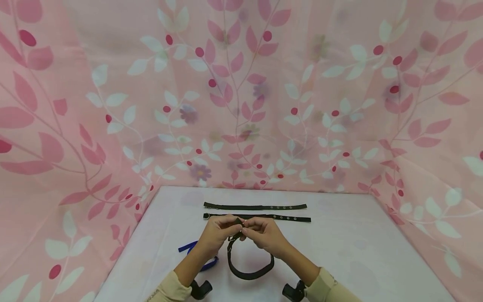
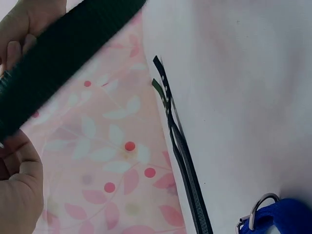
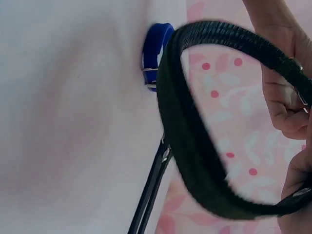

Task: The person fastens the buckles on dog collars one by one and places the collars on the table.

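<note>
A dark green-black collar [image 1: 249,276] with a metal buckle hangs bent into a loop below both hands. My left hand [image 1: 222,230] pinches one end of it, and my right hand [image 1: 268,235] pinches the other, the fingertips meeting in the head view. Up close in the left wrist view, the collar's broad band [image 2: 68,53] crosses in front of the hands. From the right wrist the loop [image 3: 170,107] shows its ribbed inner side, with metal fittings near the left hand [image 3: 287,92]. Fingers partly hide the two ends.
Two dark collars, a greenish one [image 1: 241,207] and a black one [image 1: 290,218], lie stretched out toward the table's far edge. A blue collar [image 1: 209,265] with a metal ring and buckle rests by the left forearm. Pink leaf-patterned cloth [image 1: 241,105] surrounds the white table [image 1: 339,243].
</note>
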`<state>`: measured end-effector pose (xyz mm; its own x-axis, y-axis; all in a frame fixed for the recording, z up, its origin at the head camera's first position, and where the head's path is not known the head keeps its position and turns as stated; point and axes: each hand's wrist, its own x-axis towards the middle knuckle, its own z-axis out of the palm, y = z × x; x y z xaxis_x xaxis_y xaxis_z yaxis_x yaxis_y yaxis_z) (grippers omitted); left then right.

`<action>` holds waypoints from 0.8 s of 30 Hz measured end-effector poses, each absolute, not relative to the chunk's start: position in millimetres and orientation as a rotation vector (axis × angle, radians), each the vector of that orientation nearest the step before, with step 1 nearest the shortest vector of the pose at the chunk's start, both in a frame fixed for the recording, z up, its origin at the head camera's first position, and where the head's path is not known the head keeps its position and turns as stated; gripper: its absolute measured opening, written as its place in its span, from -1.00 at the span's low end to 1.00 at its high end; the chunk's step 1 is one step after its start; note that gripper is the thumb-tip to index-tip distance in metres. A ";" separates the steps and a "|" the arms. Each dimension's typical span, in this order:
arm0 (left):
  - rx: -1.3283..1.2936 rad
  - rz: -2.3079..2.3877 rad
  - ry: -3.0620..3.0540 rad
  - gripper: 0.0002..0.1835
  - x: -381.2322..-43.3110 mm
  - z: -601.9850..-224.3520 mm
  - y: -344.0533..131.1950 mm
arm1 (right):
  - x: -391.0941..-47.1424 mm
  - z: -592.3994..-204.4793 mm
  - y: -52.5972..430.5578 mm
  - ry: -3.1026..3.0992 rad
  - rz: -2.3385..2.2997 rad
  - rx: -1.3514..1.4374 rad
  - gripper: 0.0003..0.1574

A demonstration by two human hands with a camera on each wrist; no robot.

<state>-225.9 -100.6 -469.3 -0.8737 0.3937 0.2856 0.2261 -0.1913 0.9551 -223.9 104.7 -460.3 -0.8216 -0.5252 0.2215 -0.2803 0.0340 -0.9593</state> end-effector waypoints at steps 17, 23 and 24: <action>0.850 2.164 2.077 -0.72 -225.1 -459.4 -103.8 | -215.3 -438.2 97.2 2.488 -1.657 -1.010 -0.67; 0.647 2.282 2.058 -0.66 -229.5 -452.5 -112.0 | -205.5 -422.2 99.0 2.487 -1.664 -0.997 -0.77; 0.598 2.316 2.054 -0.65 -230.8 -449.6 -114.0 | -205.4 -421.8 99.7 2.484 -1.673 -0.980 -0.78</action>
<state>-230.8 -114.0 -449.6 -0.9280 0.2390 0.2859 0.2552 -0.1512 0.9550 -205.4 99.7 -421.8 -0.8063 -0.4855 0.3377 -0.4955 0.2427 -0.8340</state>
